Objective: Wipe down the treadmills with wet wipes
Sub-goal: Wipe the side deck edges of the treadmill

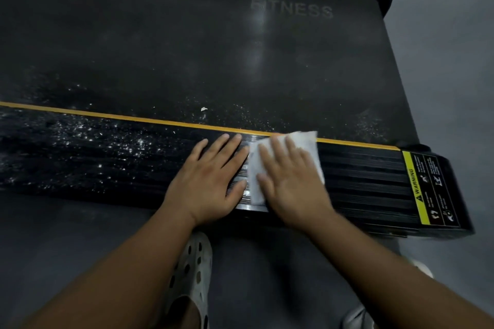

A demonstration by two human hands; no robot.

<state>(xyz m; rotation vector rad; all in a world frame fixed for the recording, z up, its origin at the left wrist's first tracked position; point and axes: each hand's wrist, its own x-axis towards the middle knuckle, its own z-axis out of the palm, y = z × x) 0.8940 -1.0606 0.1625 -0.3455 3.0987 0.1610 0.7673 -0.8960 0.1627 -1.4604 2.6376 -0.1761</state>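
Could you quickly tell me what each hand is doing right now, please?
Left hand: open, fingers flat on the side rail, holding nothing.
Right hand: open, pressing the wet wipe flat against the rail.

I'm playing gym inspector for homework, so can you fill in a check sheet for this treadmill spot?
Surface: black ribbed side rail with a yellow edge, shiny specks on its left part, plain on its right.
Job's things: white wet wipe flat on the rail.
Clutter: small white scrap on the belt.
Grips: left hand flat on the rail, bare; right hand pressing the wipe, fingers straight.
Cables: nothing seen.
Surroundings: grey floor, warning label on the rail's end, pale sandal below.
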